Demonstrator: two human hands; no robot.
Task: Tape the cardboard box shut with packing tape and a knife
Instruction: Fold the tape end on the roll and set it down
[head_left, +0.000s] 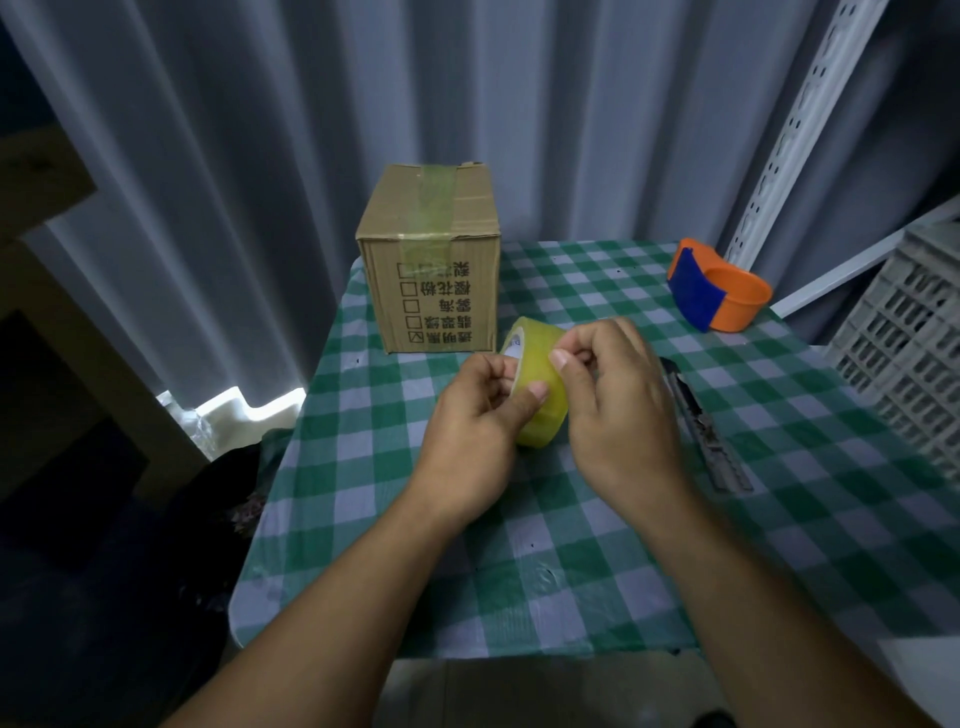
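Note:
A small cardboard box stands at the table's far left corner, with a strip of clear tape running over its top and down its front. In front of it, a yellowish roll of packing tape is held above the table. My left hand grips the roll from the left, thumb on its outer face. My right hand pinches at the roll's surface from the right with thumb and fingers. A grey utility knife lies on the cloth just right of my right hand.
The table wears a green-and-white checked cloth. An orange and blue tape dispenser lies at the back right. A grey plastic crate stands off the right edge. Curtains hang close behind the table.

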